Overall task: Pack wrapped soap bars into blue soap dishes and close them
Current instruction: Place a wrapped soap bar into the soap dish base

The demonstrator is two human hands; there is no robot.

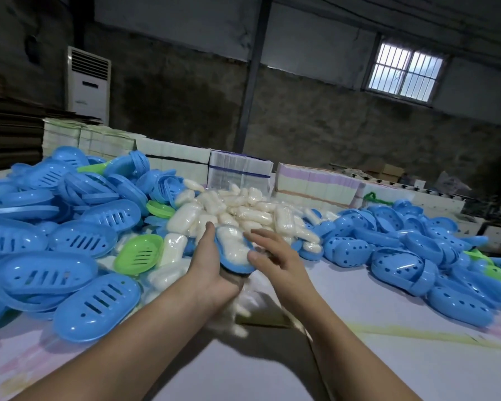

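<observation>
Blue soap dish [237, 263] with a wrapped soap bar [233, 246] in it rests in your left hand [211, 267], fingers curled under it, thumb along its left rim. Your right hand [275, 256] hovers just beside it, fingers [259, 235] spread, above the worktop [373, 357].

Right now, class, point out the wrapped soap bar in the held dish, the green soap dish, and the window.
wrapped soap bar [234, 246], head view, middle of wrapper
green soap dish [138, 254], head view, slotted floor
window [404, 71], head view, barred pane
</observation>
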